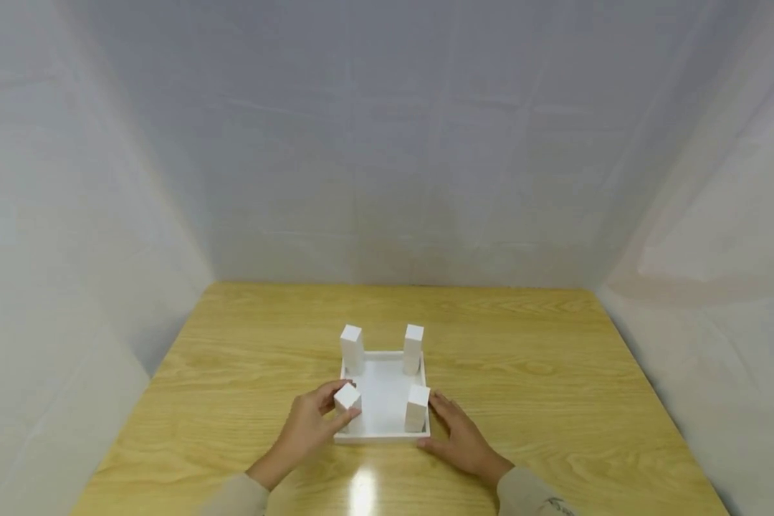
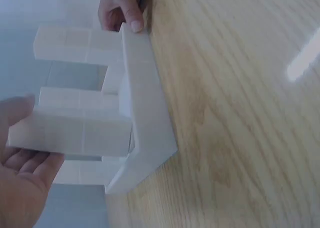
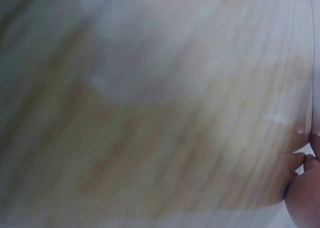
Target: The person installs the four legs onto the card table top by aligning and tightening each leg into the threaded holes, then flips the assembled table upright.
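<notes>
A shallow white tray (image 1: 383,398) lies on the table, with a white square post standing upright at each corner. My left hand (image 1: 303,430) pinches the near left post (image 1: 347,395) between thumb and fingers. In the left wrist view the foot of this post (image 2: 75,133) meets the tray's corner; whether it is seated cannot be told. My right hand (image 1: 461,441) grips the tray's near right corner, thumb at the front wall and fingers along the right side, beside the near right post (image 1: 416,410). Farther back stand the far left post (image 1: 352,351) and far right post (image 1: 413,351).
The wood-grain table (image 1: 522,358) stretches out on both sides of the tray. Pale sheeting (image 1: 400,179) hangs behind it and at left and right. A bright light reflection (image 1: 362,491) shows near the front. The right wrist view shows mostly blurred tabletop.
</notes>
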`<state>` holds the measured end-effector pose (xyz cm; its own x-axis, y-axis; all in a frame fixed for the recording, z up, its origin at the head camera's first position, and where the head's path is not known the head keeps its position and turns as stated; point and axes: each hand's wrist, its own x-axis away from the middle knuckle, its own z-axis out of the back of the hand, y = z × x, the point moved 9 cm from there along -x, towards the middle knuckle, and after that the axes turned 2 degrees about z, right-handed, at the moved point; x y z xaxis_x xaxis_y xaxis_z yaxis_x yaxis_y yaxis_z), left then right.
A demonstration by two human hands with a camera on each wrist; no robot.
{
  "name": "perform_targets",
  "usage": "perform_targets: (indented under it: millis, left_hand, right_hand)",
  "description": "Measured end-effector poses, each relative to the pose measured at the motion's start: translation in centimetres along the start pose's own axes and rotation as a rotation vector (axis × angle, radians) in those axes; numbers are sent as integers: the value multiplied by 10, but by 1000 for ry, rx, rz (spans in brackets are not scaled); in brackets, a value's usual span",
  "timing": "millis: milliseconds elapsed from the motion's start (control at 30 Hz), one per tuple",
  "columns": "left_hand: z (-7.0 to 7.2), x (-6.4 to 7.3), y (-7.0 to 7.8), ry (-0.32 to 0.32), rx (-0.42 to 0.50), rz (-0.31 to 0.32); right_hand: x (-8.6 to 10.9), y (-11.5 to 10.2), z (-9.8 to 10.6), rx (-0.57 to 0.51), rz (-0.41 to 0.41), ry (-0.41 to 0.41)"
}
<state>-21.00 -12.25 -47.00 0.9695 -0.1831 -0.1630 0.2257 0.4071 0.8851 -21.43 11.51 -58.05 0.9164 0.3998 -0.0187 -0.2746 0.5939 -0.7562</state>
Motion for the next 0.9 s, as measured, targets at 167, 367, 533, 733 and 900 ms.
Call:
perform_targets:
  millis: [167,367,533,733,900]
  left_hand:
    - [-8,-11,-3,-345,59,-33]
    - [-15,-20,-2,-655,94,-63]
    - [-16,-23,1,-796,75,-82]
    - [-17,-25,4,-870,116,-78]
    - [-16,-25,1,-862,126,-70]
  right_hand:
    - [0,0,2,7,-2,3]
    - [-1,0,2,17,-5,-4]
    - [-1,-1,2,13,9,-4]
    - [0,-1,0,12,6,-3]
    - [0,-1,0,12,12,-3]
